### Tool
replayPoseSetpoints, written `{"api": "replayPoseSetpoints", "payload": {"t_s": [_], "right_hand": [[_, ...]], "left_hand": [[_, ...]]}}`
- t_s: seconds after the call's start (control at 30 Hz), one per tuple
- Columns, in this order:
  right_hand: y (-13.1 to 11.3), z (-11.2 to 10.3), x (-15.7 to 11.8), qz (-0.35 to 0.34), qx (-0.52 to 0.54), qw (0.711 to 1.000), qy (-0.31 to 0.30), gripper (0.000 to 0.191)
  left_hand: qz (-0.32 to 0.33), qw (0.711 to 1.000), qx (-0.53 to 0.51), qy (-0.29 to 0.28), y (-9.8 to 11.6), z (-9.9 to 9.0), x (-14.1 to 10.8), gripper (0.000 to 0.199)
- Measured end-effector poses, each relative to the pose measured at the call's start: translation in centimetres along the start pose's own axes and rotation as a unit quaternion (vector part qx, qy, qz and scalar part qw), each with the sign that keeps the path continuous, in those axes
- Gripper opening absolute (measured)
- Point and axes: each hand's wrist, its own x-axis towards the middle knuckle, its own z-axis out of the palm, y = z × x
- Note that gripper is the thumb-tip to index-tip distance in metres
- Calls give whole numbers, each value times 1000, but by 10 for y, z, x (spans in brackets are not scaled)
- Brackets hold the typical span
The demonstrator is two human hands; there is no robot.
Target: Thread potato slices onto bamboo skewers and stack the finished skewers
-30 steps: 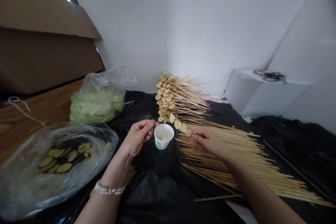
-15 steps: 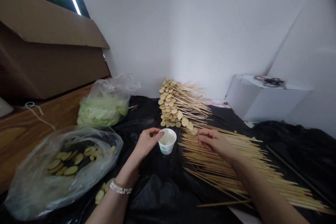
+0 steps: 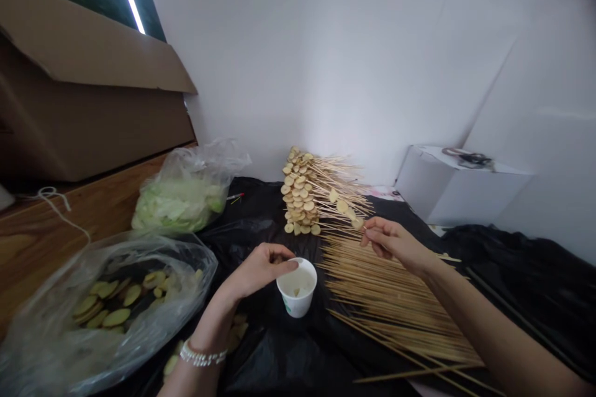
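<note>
Two bare hands are seen apart in the head view. The right hand (image 3: 392, 240) is pinched shut on a thin bamboo skewer (image 3: 347, 209), which is threaded with four pale slices (image 3: 342, 206), probably potato. The skewer's long axis slants across the view, with its free end pointing to about 10 o'clock from the hand, toward a stack of loaded skewers (image 3: 298, 192). The left hand (image 3: 261, 268) is curled just above the rim of a white paper cup (image 3: 297, 290) holding cloudy liquid; whether anything is gripped in its fingers cannot be told. A beaded bracelet (image 3: 202, 355) is worn on that wrist.

From the cup, the stack is placed at about 12 o'clock and a spread of bare skewers (image 3: 391, 304) at 3 o'clock, both on a black plastic sheet (image 3: 265, 353). A clear bag of sliced potatoes (image 3: 114, 304) lies at 9 o'clock, and a bag of pale green leaves (image 3: 179, 208) at 10 o'clock.

Slices could be knocked off if the loaded skewer were swung into the stack. The cup could be tipped by a careless touch from the left hand, and its liquid spilled over the sheet.
</note>
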Motion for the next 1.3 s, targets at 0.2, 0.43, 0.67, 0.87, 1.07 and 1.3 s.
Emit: {"api": "replayPoseSetpoints", "payload": {"t_s": [0.2,0.43,0.67,0.87,1.07,1.3], "right_hand": [[-14,-8,63,-79,-57,988,121,32],[-36,19,159,-196,-279,918,203,21],[-31,51,208,-213,-340,898,183,24],[-25,52,207,-225,-386,872,201,21],[-22,29,160,-268,-399,845,234,22],[9,-20,54,-213,-388,880,171,18]], "left_hand": [[-16,987,-92,129,4,7,8,45],[-21,923,-244,296,-22,12,25,46],[-34,908,-286,303,-31,16,28,41],[-35,904,-297,307,-30,14,27,37],[-32,907,-293,301,-33,15,28,36],[-17,909,-277,312,-37,16,33,34]]}}
